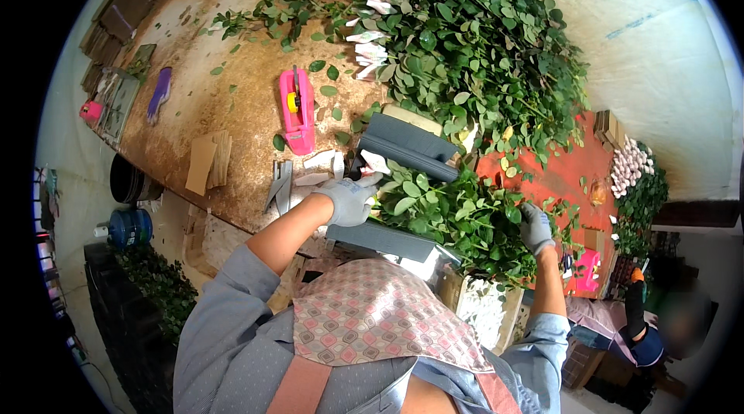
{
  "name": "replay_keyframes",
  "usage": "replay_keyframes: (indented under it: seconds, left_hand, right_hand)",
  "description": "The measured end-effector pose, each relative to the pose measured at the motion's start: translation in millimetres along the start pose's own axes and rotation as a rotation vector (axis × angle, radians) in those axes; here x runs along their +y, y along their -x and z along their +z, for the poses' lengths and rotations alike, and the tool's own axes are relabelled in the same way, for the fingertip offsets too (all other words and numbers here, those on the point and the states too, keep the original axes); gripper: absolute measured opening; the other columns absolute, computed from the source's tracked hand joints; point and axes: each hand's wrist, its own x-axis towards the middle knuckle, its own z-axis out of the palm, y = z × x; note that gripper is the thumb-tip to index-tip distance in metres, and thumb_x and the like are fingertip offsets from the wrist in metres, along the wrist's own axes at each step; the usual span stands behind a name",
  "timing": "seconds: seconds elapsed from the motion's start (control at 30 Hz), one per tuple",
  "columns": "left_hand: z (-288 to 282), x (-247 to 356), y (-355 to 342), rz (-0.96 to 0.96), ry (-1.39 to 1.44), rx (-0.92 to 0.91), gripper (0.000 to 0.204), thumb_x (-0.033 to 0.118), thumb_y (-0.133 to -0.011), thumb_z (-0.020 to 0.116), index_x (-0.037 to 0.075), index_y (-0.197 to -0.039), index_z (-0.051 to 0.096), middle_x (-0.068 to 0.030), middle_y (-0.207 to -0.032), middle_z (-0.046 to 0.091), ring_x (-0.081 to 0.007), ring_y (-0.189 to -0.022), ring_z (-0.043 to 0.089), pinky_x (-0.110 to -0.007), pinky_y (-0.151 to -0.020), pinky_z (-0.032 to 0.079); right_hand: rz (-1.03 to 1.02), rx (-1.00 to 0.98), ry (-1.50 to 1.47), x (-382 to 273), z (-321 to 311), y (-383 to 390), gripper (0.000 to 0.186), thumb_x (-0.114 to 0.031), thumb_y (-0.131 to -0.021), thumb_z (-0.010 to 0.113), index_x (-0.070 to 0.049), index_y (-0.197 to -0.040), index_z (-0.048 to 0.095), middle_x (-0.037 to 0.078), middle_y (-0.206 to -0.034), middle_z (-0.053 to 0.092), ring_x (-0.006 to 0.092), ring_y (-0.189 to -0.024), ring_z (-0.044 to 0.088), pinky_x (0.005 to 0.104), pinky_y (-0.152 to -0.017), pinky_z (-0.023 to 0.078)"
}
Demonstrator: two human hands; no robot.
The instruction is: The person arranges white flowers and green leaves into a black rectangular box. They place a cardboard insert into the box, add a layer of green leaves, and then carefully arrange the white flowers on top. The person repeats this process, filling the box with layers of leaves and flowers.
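Note:
A bunch of leafy rose stems (465, 216) lies in front of me between the two grey side walls of a trough. The far grey wall (409, 147) stands behind it and the near grey wall (380, 240) is close to my apron. At the bunch's left end a white-wrapped head (375, 162) shows. My left hand (350, 201), in a grey glove, rests there with fingers stretched toward the heads; some fingertips are hidden. At the leafy right end, my right hand (536, 230), also gloved, has its fingers curled round the stems.
A big pile of leafy stems (480, 50) with white-wrapped heads covers the back. On the brown table lie a pink tape dispenser (297, 112), cardboard pieces (209, 162), a purple glove (160, 92) and loose leaves. Another person (620, 329) works at the right, near more wrapped flowers (632, 168).

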Motion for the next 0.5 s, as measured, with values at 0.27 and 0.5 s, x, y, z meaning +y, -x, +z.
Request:
replay_keyframes:
  seconds: [0.27, 0.5]
  left_hand:
    - [3.5, -2.2, -0.3, -0.041, 0.041, -0.031, 0.057, 0.028, -0.097, 0.045, 0.005, -0.149, 0.042, -0.0113, -0.164, 0.028, -0.038, -0.13, 0.053, -0.046, -0.109, 0.042]
    - [0.1, 0.7, 0.1, -0.05, 0.016, -0.049, 0.058, 0.029, -0.097, 0.044, 0.009, -0.152, 0.041, -0.0074, -0.165, 0.025, -0.0334, -0.137, 0.049, -0.044, -0.113, 0.04]
  right_hand:
    - [0.063, 0.137, 0.85, -121.6, -19.6, -23.3, 0.025, -0.016, -0.091, 0.054, -0.006, -0.112, 0.065, 0.014, -0.116, 0.062, 0.0319, -0.115, 0.055, 0.0493, -0.106, 0.038]
    - [0.132, -0.098, 0.711, -75.5, -6.9, -27.3, 0.037, -0.021, -0.085, 0.06, -0.014, -0.121, 0.068, 0.011, -0.128, 0.061, 0.0307, -0.13, 0.05, 0.0563, -0.117, 0.024]
